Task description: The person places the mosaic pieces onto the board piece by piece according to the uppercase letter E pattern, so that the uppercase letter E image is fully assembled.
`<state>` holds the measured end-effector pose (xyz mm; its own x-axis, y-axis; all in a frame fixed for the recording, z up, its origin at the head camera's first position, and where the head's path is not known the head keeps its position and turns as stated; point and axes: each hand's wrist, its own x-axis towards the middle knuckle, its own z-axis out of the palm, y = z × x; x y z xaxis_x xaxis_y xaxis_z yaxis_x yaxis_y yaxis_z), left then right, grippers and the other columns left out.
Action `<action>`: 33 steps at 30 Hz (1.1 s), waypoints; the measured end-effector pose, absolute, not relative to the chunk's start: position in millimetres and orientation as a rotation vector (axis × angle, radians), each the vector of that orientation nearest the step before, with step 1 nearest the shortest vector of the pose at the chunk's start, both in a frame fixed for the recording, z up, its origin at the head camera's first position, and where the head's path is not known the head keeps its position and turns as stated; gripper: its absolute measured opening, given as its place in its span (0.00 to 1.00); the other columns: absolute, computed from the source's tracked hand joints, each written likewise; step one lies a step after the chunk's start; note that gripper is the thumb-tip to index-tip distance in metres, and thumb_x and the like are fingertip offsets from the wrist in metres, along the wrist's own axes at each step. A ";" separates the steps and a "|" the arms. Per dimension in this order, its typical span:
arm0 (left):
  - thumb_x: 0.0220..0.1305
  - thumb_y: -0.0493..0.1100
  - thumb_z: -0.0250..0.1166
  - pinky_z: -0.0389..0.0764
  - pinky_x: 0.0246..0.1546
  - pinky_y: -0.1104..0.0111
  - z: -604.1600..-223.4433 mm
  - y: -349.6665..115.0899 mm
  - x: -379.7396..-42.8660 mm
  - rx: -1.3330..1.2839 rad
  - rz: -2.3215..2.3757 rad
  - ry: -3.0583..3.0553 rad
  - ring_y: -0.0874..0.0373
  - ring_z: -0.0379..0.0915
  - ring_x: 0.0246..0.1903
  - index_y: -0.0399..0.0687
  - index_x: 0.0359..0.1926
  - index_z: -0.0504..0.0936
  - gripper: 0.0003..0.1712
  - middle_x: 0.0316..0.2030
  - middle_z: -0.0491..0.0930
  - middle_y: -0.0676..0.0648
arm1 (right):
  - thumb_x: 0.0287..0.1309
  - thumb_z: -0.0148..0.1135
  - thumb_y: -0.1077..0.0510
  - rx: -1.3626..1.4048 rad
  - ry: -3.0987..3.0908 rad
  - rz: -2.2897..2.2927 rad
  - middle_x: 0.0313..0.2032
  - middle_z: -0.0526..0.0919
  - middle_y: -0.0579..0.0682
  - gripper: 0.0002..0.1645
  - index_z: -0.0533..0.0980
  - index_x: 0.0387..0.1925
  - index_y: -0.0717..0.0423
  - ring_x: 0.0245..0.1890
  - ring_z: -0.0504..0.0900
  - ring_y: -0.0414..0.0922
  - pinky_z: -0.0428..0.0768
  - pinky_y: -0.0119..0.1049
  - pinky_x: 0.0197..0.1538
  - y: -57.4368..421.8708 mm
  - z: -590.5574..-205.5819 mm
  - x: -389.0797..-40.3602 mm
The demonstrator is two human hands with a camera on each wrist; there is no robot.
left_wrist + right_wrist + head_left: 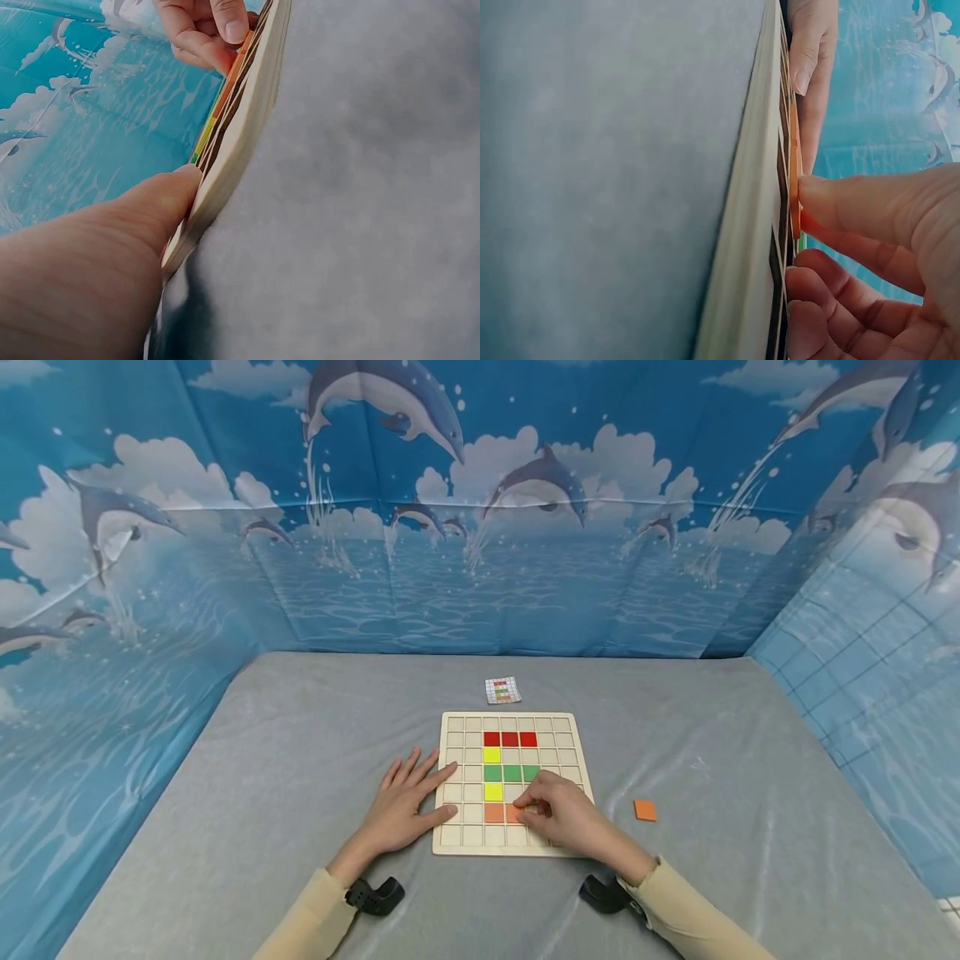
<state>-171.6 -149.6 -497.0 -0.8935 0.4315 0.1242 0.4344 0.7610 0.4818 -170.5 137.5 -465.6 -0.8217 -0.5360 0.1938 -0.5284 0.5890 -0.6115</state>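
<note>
A wooden grid board [452,842] lies on the table with coloured square tiles in its cells. Red tiles [510,739] form a row near the top, and green tiles [512,773] a row in the middle. Single yellow tiles [492,792] sit between the rows. My right hand [566,814] pinches an orange tile [795,202] with thumb and index finger, right at the board's surface beside another orange tile [494,813]. The other right fingers are curled. My left hand [401,810] rests with spread fingers at the board's left edge, thumb [176,184] on its rim.
One loose orange tile [645,810] lies on the table to the right of the board. A small pattern card [502,690] lies behind the board. Grey cloth [322,718] covers the table; a dolphin-print curtain [480,593] hangs along the back and sides.
</note>
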 end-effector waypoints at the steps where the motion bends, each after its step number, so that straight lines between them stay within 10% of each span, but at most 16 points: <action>1: 0.65 0.65 0.54 0.34 0.66 0.49 -496.6 -149.7 -171.5 -0.724 -0.807 -2.942 0.48 0.32 0.71 0.60 0.72 0.60 0.38 0.72 0.48 0.48 | 0.52 0.70 0.63 -0.937 2.793 -1.056 0.29 0.74 0.40 0.06 0.84 0.34 0.53 0.23 0.67 0.34 0.69 0.29 0.25 137.6 -464.8 -170.1; 33: 0.65 0.64 0.54 0.35 0.65 0.47 -500.4 -149.9 -171.4 -0.736 -0.807 -2.912 0.46 0.33 0.71 0.58 0.71 0.61 0.37 0.72 0.50 0.47 | 0.47 0.75 0.53 -0.550 3.035 -0.818 0.40 0.75 0.52 0.23 0.80 0.43 0.60 0.40 0.73 0.51 0.72 0.49 0.43 268.2 -463.0 -176.4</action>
<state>-171.4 -149.9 -500.4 -0.8874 0.4350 0.1525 0.4515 0.7533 0.4782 -176.4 268.2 -463.0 -0.9394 -0.3149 0.1357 -0.3404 0.8093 -0.4787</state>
